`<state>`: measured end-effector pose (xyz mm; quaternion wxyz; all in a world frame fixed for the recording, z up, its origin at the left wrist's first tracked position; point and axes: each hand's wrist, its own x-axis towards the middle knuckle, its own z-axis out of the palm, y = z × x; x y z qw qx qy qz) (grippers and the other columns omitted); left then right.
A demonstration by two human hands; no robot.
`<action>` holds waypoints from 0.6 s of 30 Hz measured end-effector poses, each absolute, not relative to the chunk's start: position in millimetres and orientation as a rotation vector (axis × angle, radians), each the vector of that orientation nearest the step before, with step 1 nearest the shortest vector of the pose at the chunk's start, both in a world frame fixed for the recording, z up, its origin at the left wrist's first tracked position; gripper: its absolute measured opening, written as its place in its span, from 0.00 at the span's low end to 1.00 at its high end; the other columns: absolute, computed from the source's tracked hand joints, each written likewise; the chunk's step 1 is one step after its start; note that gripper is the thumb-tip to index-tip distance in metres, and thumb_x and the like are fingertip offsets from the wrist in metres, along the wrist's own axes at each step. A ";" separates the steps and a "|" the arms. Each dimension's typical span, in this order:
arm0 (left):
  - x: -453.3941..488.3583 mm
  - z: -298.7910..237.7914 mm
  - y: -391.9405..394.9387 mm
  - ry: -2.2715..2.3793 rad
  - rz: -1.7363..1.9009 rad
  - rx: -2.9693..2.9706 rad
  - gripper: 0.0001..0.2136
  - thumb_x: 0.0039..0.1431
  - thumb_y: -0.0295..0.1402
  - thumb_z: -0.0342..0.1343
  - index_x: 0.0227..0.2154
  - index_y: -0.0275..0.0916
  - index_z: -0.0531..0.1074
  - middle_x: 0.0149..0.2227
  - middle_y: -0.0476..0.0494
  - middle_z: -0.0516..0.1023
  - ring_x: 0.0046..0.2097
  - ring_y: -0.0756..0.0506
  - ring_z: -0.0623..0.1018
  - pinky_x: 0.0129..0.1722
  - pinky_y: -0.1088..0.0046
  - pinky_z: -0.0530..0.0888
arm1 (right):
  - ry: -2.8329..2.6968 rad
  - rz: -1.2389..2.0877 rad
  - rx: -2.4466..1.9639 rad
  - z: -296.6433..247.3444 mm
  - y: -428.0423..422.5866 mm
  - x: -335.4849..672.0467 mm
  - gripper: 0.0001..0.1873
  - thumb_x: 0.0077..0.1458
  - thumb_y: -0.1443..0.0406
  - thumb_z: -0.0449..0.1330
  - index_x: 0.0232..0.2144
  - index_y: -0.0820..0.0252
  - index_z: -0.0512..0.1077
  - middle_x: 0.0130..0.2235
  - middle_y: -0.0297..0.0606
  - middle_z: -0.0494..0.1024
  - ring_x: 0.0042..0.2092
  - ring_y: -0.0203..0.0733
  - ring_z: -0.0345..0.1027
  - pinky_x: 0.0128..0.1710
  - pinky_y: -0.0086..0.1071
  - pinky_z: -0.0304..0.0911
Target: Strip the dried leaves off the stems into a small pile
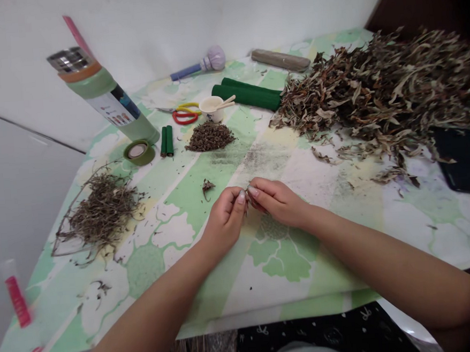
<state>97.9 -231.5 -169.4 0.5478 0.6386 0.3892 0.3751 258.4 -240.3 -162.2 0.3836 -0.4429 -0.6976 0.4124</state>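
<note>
My left hand [225, 219] and my right hand [275, 200] meet over the middle of the table [281, 264], fingertips pinched together on a small dried leaf piece [247, 192] that is mostly hidden by the fingers. A loose dried leaf scrap [207, 187] lies just left of the hands. A large heap of dried leaves [382, 88] fills the far right. A small mound of crumbled bits [209, 137] sits beyond the hands. A pile of bare stems [100, 209] lies at the left.
A green bottle [104, 96], a tape roll [139, 151], two short green sticks [166, 140], red scissors [184, 115], a white cup [213, 109], green rolls [249, 95], a brush [207, 63] and a brown roll [280, 60] stand at the back. A black device [461, 160] lies right.
</note>
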 end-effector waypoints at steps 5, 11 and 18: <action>96.4 -168.1 -230.6 0.907 0.878 1.536 0.11 0.61 0.40 0.47 0.30 0.39 0.64 0.24 0.51 0.64 0.24 0.53 0.63 0.24 0.77 0.61 | -1.751 1.161 -1.019 -161.1 -241.4 261.3 0.16 0.63 0.59 0.44 0.24 0.59 0.58 0.22 0.29 0.62 0.26 0.32 0.55 0.28 0.28 0.53; 94.6 -167.8 -229.7 0.851 0.863 1.562 0.10 0.61 0.40 0.47 0.30 0.39 0.64 0.23 0.52 0.63 0.23 0.53 0.62 0.23 0.77 0.61 | -1.729 1.253 -0.977 -161.8 -241.5 262.5 0.18 0.62 0.57 0.45 0.24 0.60 0.59 0.23 0.30 0.62 0.25 0.31 0.55 0.27 0.28 0.53; 94.0 -165.7 -228.3 0.834 0.851 1.592 0.11 0.59 0.40 0.48 0.28 0.39 0.64 0.22 0.52 0.64 0.23 0.53 0.62 0.23 0.77 0.61 | -1.719 1.337 -0.931 -160.7 -241.4 266.1 0.18 0.62 0.57 0.46 0.24 0.60 0.60 0.23 0.29 0.62 0.25 0.31 0.54 0.26 0.28 0.52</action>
